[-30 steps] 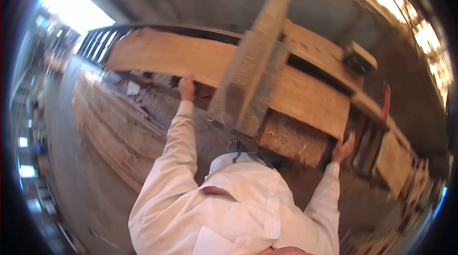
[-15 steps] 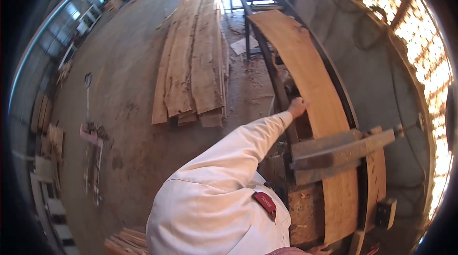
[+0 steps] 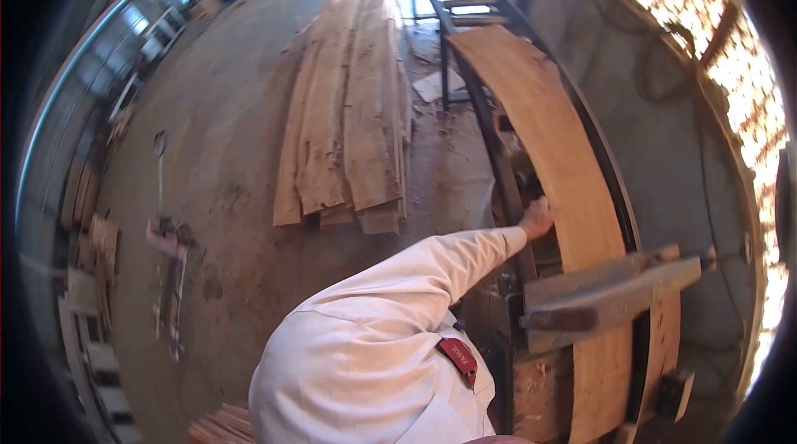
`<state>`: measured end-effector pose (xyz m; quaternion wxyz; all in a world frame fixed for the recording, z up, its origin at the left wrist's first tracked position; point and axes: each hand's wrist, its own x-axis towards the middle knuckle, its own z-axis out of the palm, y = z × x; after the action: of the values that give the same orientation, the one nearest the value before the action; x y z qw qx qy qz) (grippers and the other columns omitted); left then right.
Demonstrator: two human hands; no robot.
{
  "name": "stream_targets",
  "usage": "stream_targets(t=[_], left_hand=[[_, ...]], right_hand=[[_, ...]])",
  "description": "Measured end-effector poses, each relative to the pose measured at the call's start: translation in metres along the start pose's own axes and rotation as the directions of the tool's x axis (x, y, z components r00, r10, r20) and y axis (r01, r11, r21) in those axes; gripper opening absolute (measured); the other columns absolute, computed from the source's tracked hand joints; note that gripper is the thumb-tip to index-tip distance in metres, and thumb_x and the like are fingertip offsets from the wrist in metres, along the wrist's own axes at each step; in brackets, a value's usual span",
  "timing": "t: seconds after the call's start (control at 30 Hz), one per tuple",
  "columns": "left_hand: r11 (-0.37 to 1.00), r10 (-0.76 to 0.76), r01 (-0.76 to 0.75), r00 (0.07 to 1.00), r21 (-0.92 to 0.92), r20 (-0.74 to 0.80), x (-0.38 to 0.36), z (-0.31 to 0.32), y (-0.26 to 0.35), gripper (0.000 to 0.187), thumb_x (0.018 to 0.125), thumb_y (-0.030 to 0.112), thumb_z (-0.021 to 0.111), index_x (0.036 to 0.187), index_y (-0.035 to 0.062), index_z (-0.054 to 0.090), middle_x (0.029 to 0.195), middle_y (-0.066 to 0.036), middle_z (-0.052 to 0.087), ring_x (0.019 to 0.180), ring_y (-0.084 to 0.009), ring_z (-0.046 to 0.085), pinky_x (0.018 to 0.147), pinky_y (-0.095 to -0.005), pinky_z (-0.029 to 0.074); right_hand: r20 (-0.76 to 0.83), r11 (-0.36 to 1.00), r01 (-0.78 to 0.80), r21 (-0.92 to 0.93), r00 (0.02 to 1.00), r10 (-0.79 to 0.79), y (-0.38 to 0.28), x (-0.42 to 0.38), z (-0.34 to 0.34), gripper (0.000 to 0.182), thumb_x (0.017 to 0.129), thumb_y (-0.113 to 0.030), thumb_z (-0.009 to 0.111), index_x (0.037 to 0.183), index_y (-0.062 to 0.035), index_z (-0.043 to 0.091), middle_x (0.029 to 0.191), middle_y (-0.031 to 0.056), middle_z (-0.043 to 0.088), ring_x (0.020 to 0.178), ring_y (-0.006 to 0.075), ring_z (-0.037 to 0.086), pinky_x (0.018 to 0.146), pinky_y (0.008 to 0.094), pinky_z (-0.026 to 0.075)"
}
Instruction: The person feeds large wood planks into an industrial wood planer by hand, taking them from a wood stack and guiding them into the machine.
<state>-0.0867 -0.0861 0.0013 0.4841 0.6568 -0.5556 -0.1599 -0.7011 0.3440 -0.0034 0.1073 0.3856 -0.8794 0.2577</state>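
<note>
My left hand [image 3: 538, 218] is closed at the near-left edge of a long wooden board [image 3: 573, 157], its fingers curled; the contact itself is partly hidden. The board lies lengthwise along a dark metal frame [image 3: 486, 116] and passes beneath a heavy crosspiece [image 3: 610, 294] that looks like wood and metal. Beyond the crosspiece the board continues toward the bottom of the view. A pale sleeve [image 3: 415, 278] covers my left arm, which stretches across from the lower left. My right hand is out of view.
A stack of rough-edged planks [image 3: 344, 112] lies on the floor to the left. At the far end stands a rack with rungs [image 3: 465, 0]. Right of the board is another wooden strip [image 3: 664, 336], near a wall. A long-handled tool [image 3: 160, 161] lies farther left.
The view has shifted, so the scene sits slightly lower and farther right. The hand seen at the bottom edge is out of view now. My left hand stays at the board's edge.
</note>
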Motion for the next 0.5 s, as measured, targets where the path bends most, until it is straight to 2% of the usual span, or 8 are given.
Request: stream_targets(t=[0.03, 0.07, 0.1, 0.17, 0.33, 0.4, 0.43, 0.5], left_hand=[[1.0, 0.025, -0.025, 0.999, -0.009, 0.033, -0.002, 0.013, -0.007, 0.024, 0.089, 0.021, 0.058, 0.103, 0.0027, 0.063, 0.092, -0.023, 0.058, 0.069, -0.0424, 0.057, 0.064, -0.0537, 0.047], [0.883, 0.322, -0.348, 0.937, 0.314, 0.135, -0.003, 0.019, -0.022, 0.021, 0.085, 0.016, 0.057, 0.102, 0.0088, 0.065, 0.095, -0.02, 0.06, 0.077, -0.0384, 0.058, 0.069, -0.0527, 0.048], [0.88, 0.355, -0.356, 0.933, 0.316, 0.063, -0.005, 0.014, -0.014, 0.023, 0.08, 0.012, 0.058, 0.101, 0.01, 0.067, 0.095, -0.018, 0.062, 0.088, -0.0377, 0.058, 0.074, -0.0511, 0.048], [0.897, 0.358, -0.388, 0.919, 0.213, 0.165, -0.002, 0.011, -0.014, 0.028, 0.08, 0.011, 0.059, 0.106, 0.0107, 0.066, 0.096, -0.016, 0.061, 0.091, -0.0374, 0.058, 0.073, -0.051, 0.048], [0.831, 0.301, -0.349, 0.937, 0.433, 0.177, 0.001, 0.015, -0.023, 0.014, 0.09, 0.014, 0.057, 0.103, 0.0084, 0.06, 0.088, -0.02, 0.059, 0.081, -0.0406, 0.062, 0.066, -0.0535, 0.05], [0.775, 0.383, -0.417, 0.908, 0.475, 0.173, 0.005, 0.016, -0.027, 0.014, 0.09, 0.012, 0.058, 0.104, 0.0093, 0.062, 0.086, -0.02, 0.06, 0.08, -0.0386, 0.062, 0.065, -0.051, 0.051], [0.742, 0.416, -0.458, 0.887, 0.49, 0.199, 0.008, 0.015, -0.03, 0.015, 0.091, 0.014, 0.057, 0.105, 0.0087, 0.062, 0.086, -0.019, 0.06, 0.08, -0.0373, 0.062, 0.065, -0.051, 0.051], [0.705, 0.451, -0.484, 0.87, 0.518, 0.199, 0.011, 0.017, -0.035, 0.013, 0.092, 0.015, 0.055, 0.095, 0.0061, 0.064, 0.086, -0.02, 0.064, 0.079, -0.0379, 0.064, 0.065, -0.0506, 0.052]], right_hand=[[0.052, 0.999, -0.018, 0.033, 0.999, 0.017, 0.015, 0.001, 0.003, 0.061, 0.101, -0.049, 0.053, 0.134, 0.0014, 0.056, 0.133, 0.0231, 0.06, 0.123, 0.0363, 0.057, 0.107, 0.0447, 0.044], [0.075, 0.997, -0.043, 0.058, 0.996, 0.038, 0.036, 0.014, -0.001, 0.055, 0.103, -0.044, 0.053, 0.135, 0.0009, 0.055, 0.135, 0.0229, 0.059, 0.124, 0.0343, 0.057, 0.108, 0.0421, 0.043], [0.263, 0.868, -0.256, 0.426, 0.953, 0.152, 0.097, 0.027, 0.029, 0.044, 0.104, -0.034, 0.055, 0.133, -0.0001, 0.056, 0.132, 0.0218, 0.059, 0.118, 0.0322, 0.058, 0.103, 0.0399, 0.046], [0.09, 0.988, -0.132, 0.085, 0.988, 0.125, -0.013, 0.003, -0.033, 0.053, 0.104, -0.036, 0.056, 0.138, 0.0046, 0.052, 0.135, 0.0229, 0.059, 0.121, 0.033, 0.058, 0.102, 0.0406, 0.047], [-0.071, 0.748, -0.32, 0.582, 0.896, 0.438, -0.094, -0.039, -0.037, 0.054, 0.103, -0.034, 0.059, 0.136, 0.0075, 0.051, 0.132, 0.0214, 0.059, 0.121, 0.0305, 0.057, 0.106, 0.0388, 0.043], [-0.132, 0.746, -0.305, 0.593, 0.877, 0.463, -0.11, -0.071, -0.022, 0.03, 0.1, -0.025, 0.06, 0.106, 0.0034, 0.065, 0.108, 0.0119, 0.067, 0.098, 0.0219, 0.063, 0.091, 0.0356, 0.05], [-0.039, 0.477, -0.215, 0.852, 0.883, 0.467, -0.12, -0.088, 0.0, 0.024, 0.098, -0.023, 0.062, 0.102, 0.0013, 0.066, 0.104, 0.0099, 0.068, 0.096, 0.0213, 0.064, 0.092, 0.0351, 0.051], [0.489, -0.143, -0.469, 0.871, 0.812, 0.319, -0.147, -0.095, 0.007, 0.047, 0.099, -0.022, 0.062, 0.134, 0.0039, 0.045, 0.133, 0.0208, 0.053, 0.121, 0.0316, 0.055, 0.105, 0.0426, 0.047]])
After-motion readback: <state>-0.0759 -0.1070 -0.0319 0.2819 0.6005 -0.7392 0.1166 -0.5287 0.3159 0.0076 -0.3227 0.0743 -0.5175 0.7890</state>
